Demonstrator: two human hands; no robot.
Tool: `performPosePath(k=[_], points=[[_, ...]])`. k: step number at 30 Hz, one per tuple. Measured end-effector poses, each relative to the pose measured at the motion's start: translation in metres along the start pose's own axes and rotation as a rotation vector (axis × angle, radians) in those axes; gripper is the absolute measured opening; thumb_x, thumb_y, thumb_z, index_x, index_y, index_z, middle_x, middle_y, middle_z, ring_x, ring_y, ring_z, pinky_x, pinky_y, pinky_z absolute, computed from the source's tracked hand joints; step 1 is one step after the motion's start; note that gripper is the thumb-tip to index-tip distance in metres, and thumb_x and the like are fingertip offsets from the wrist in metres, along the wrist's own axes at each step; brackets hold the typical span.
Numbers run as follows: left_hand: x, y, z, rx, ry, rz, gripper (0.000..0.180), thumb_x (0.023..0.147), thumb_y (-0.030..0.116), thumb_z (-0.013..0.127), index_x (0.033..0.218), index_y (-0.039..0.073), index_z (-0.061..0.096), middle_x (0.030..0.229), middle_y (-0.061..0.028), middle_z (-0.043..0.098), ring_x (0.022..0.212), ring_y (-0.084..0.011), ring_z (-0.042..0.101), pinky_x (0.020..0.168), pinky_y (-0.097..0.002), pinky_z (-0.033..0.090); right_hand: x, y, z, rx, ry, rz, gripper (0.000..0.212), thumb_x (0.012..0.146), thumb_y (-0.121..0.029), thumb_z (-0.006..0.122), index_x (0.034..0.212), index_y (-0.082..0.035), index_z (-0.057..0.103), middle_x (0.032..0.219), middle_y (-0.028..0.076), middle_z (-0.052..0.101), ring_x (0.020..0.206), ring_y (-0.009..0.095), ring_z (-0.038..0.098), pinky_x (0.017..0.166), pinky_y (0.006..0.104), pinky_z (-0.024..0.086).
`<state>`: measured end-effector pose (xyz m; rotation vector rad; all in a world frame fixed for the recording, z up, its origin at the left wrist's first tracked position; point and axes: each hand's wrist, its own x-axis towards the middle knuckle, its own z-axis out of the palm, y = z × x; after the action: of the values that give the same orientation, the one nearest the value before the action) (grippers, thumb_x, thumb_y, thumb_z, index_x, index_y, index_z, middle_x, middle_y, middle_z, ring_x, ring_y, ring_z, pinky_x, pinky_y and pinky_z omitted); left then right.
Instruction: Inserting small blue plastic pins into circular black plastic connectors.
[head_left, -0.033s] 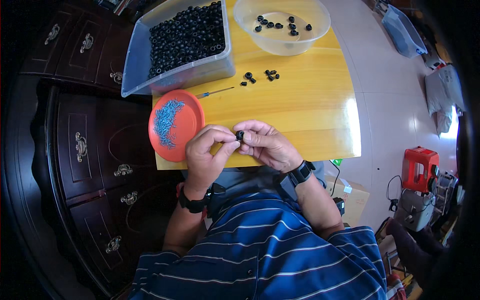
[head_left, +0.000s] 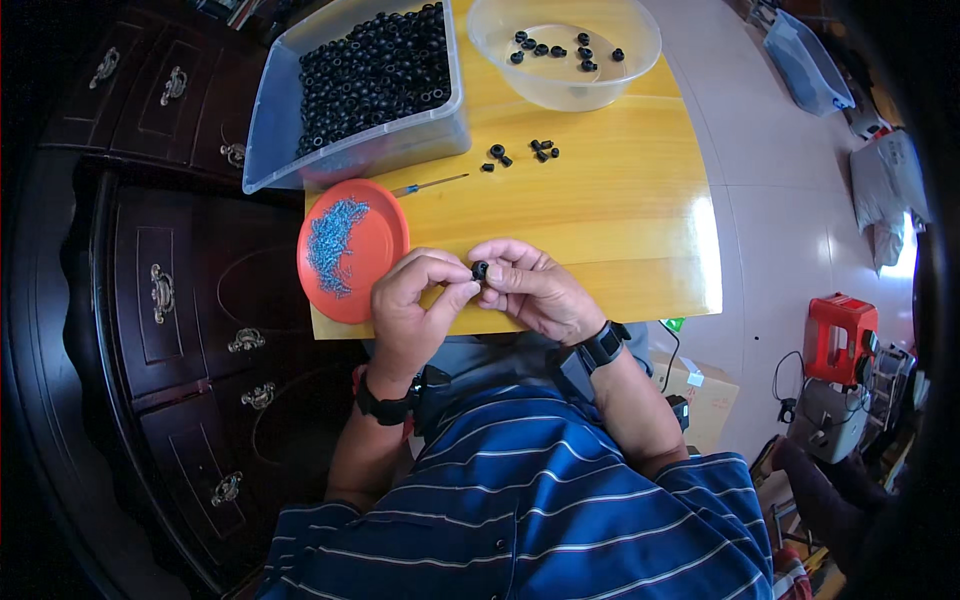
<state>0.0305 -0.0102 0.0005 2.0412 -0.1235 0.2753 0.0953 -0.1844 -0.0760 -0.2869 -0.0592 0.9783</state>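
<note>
Above the near edge of the yellow table, my two hands meet around a small round black plastic part [head_left: 480, 270]. My right hand [head_left: 540, 292] grips it between thumb and fingers. From the other side my left hand [head_left: 418, 298] pinches at it, thumb and forefinger closed on its edge. Whether a screw is also between the left fingertips is too small to tell. Beside my left hand lies an orange-red plate [head_left: 378, 262] with a heap of small silvery-blue screws [head_left: 332, 245]. A thin screwdriver [head_left: 432, 185] rests beyond the plate.
A clear plastic bin [head_left: 400, 138] full of black rings stands at the far left. At the far right, a translucent bowl [head_left: 535, 92] holds several black parts. Loose black pieces [head_left: 541, 148] lie mid-table. Dark cabinets [head_left: 160, 230] line the left; a red stool [head_left: 840, 335] stands right.
</note>
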Motion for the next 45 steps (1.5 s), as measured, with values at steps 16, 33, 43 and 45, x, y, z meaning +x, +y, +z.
performPosePath(k=[16, 33, 43, 45], points=[[0.005, 0.005, -0.006, -0.285, -0.100, -0.314, 0.029, 0.083, -0.005, 0.076, 0.109, -0.003, 0.064, 0.096, -0.0034, 0.065, 0.086, -0.0090, 0.064, 0.077, -0.0227, 0.054, 0.000, -0.004, 0.001, -0.042, -0.001, 0.023, 0.020, 0.097, -0.006, 0.065, 0.117, -0.004, 0.062, 0.104, 0.007, 0.069, 0.087, 0.014, 0.069, 0.082, 0.0263, 0.059], [0.005, 0.006, -0.012, -0.139, -0.308, -0.181, 0.027, 0.081, -0.004, 0.075, 0.107, -0.003, 0.068, 0.103, -0.0081, 0.061, 0.094, -0.0147, 0.064, 0.080, -0.0268, 0.057, -0.003, -0.004, 0.004, -0.130, -0.069, 0.011, 0.017, 0.092, -0.005, 0.072, 0.093, -0.008, 0.055, 0.086, 0.002, 0.065, 0.078, 0.011, 0.063, 0.073, 0.0237, 0.052], [0.004, 0.011, -0.008, -0.066, -0.279, -0.073, 0.025, 0.079, -0.003, 0.075, 0.103, -0.004, 0.067, 0.102, -0.0101, 0.060, 0.092, -0.0173, 0.063, 0.082, -0.0277, 0.052, -0.007, -0.011, 0.009, -0.206, -0.083, 0.012, 0.018, 0.089, -0.006, 0.076, 0.091, -0.008, 0.058, 0.083, 0.000, 0.063, 0.077, 0.010, 0.062, 0.074, 0.0241, 0.051], [0.006, 0.010, -0.007, -0.071, -0.286, -0.085, 0.027, 0.077, -0.003, 0.075, 0.102, -0.003, 0.067, 0.102, -0.0100, 0.061, 0.091, -0.0180, 0.063, 0.083, -0.0288, 0.051, -0.007, -0.010, 0.007, -0.193, -0.071, 0.019, 0.018, 0.089, -0.006, 0.076, 0.090, -0.008, 0.058, 0.083, 0.000, 0.063, 0.077, 0.010, 0.061, 0.074, 0.0239, 0.051]])
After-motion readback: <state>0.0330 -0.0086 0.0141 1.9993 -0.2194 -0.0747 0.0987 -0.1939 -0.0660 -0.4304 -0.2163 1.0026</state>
